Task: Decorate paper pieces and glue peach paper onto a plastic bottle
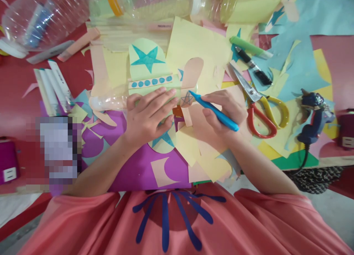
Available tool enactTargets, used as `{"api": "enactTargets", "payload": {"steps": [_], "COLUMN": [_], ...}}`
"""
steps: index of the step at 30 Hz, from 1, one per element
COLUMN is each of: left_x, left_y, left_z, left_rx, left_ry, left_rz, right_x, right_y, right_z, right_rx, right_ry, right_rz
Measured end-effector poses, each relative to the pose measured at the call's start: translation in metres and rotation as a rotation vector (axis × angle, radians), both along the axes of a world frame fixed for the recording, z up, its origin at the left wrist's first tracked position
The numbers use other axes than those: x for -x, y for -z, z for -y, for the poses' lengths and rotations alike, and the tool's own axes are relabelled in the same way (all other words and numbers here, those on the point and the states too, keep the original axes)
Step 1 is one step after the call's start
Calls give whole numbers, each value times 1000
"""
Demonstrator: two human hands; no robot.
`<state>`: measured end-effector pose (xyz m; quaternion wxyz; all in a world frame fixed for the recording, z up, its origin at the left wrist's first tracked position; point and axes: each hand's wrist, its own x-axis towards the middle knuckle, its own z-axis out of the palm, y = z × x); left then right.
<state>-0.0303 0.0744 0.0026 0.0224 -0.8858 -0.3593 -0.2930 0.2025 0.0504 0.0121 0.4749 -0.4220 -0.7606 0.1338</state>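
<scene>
Between the fingers and thumb of my right hand point(228, 109) is a blue marker point(217, 113), its tip at a small star outline point(187, 99) drawn on a pale peach piece of paper. My left hand point(152, 113) lies flat, fingers stretched out, over a plastic bottle point(107, 102) wrapped in light green paper. On that wrap are a pale rounded cutout with a teal star point(148, 57) and a strip with a row of blue dots point(151, 81). Part of another teal star point(165, 138) shows below my left hand. A peach rounded cutout point(193, 71) lies just above the marker tip.
Scissors with red and yellow handles point(256, 96) lie open at the right, beside a black pen point(253, 65) and a green marker point(250, 47). A glue gun point(312, 114) rests farther right. Clear bottles point(66, 15) line the back. Several white markers point(52, 87) and paper scraps lie left.
</scene>
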Motion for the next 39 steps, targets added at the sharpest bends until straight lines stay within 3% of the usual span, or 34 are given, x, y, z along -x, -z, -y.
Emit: {"api": "enactTargets", "payload": {"steps": [4, 9, 16, 21, 31, 37, 39], "left_x": [-2, 0, 0, 1, 0, -2, -2], "left_y": [0, 4, 2, 3, 2, 0, 1], "left_z": [0, 0, 1, 0, 2, 0, 1], "left_rx": [-33, 211, 77, 207, 239, -15, 17], "left_ry": [40, 37, 37, 4, -33, 41, 25], "left_rz": [69, 92, 71, 33, 23, 90, 79], "right_x": [0, 0, 1, 1, 4, 2, 2], "right_y": [0, 0, -1, 2, 3, 2, 2], "right_z": [0, 0, 1, -2, -3, -1, -1], "right_rx": [-16, 3, -3, -86, -110, -67, -68], "right_ry": [25, 62, 72, 23, 28, 35, 37], "right_rz": [14, 75, 69, 36, 34, 66, 61]}}
